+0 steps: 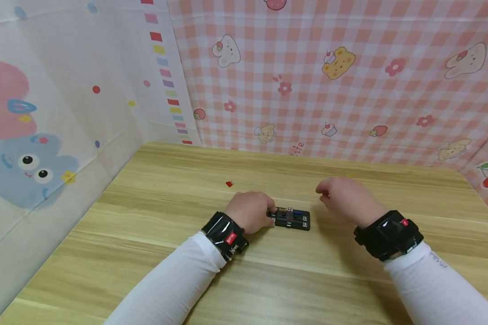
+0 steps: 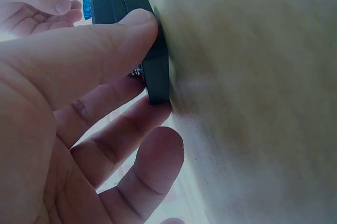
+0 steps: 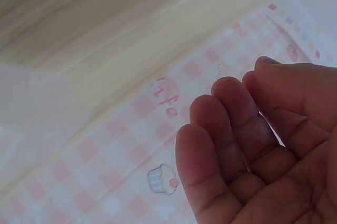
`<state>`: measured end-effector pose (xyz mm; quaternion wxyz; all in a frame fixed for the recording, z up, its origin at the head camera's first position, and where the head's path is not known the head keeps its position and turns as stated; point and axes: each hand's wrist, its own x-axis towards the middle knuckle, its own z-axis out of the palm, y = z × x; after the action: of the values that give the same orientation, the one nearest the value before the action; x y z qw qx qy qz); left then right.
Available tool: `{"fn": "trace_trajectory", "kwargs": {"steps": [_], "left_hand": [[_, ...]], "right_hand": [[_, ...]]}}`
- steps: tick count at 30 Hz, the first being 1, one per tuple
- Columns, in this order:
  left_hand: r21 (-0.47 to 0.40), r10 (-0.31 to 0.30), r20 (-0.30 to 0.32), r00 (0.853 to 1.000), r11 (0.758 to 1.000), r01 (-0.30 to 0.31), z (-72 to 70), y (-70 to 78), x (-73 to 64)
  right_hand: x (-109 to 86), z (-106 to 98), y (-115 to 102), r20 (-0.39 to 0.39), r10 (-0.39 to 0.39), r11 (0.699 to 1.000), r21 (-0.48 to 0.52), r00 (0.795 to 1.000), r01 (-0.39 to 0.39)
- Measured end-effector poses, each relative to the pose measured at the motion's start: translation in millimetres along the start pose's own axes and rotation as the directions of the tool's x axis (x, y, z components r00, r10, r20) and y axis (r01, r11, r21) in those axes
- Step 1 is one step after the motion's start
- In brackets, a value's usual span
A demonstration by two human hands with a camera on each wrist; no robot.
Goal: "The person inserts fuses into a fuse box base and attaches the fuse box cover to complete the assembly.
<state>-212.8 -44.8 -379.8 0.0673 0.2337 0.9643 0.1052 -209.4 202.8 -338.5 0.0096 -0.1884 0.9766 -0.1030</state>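
Note:
A small black rectangular block [image 1: 293,219] with silver metal fittings lies on the wooden table. My left hand [image 1: 250,211] grips its left end. In the left wrist view the thumb [image 2: 139,21] presses one long side of the block [image 2: 158,79] while fingers reach the other side. A blue part [image 2: 87,9] sticks up from its top. To the right of the block my right hand [image 1: 347,198] hovers over the table. Its fingers [image 3: 197,155] are loosely bent, and nothing shows between them in the right wrist view.
A tiny red piece [image 1: 229,183] lies on the table beyond the left hand. Something small and yellow [image 1: 349,176] shows just behind the right hand. A pink checked cloth [image 1: 301,108] hangs at the table's far edge, and a white printed cloth [image 1: 85,117] at the left.

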Motion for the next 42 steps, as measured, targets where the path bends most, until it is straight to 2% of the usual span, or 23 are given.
{"fn": "trace_trajectory", "kwargs": {"steps": [6,15,21,29,37,42], "left_hand": [[-0.009,-0.005,0.002,1.0,1.0,0.005,0.1,0.1,0.7],[-0.005,-0.007,0.005,1.0,1.0,0.007,1.3,-0.9,0.9],[-0.006,-0.013,0.009,1.0,1.0,0.013,1.3,-1.2,0.5],[-0.012,-0.013,0.006,1.0,1.0,0.013,1.5,-2.1,-0.4],[-0.014,-0.012,0.008,1.0,1.0,0.012,0.7,-1.1,0.0],[-0.016,-0.012,0.005,1.0,1.0,0.012,0.1,0.1,0.2]], "right_hand": [[2.6,-7.7,13.6,-0.016,0.01,1.0,-0.011,1.0,-0.01],[12.3,-16.3,38.1,0.038,0.096,0.995,-0.008,0.995,-0.096],[20.8,-20.4,56.9,0.046,0.119,0.993,0.004,0.992,-0.119],[33.9,-25.1,82.5,0.091,0.23,0.972,0.021,0.969,-0.233],[47.0,-27.5,102.2,0.101,0.262,0.965,-0.011,0.96,-0.262],[51.2,-29.0,114.6,0.102,0.286,0.957,0.014,0.953,-0.289]]}}
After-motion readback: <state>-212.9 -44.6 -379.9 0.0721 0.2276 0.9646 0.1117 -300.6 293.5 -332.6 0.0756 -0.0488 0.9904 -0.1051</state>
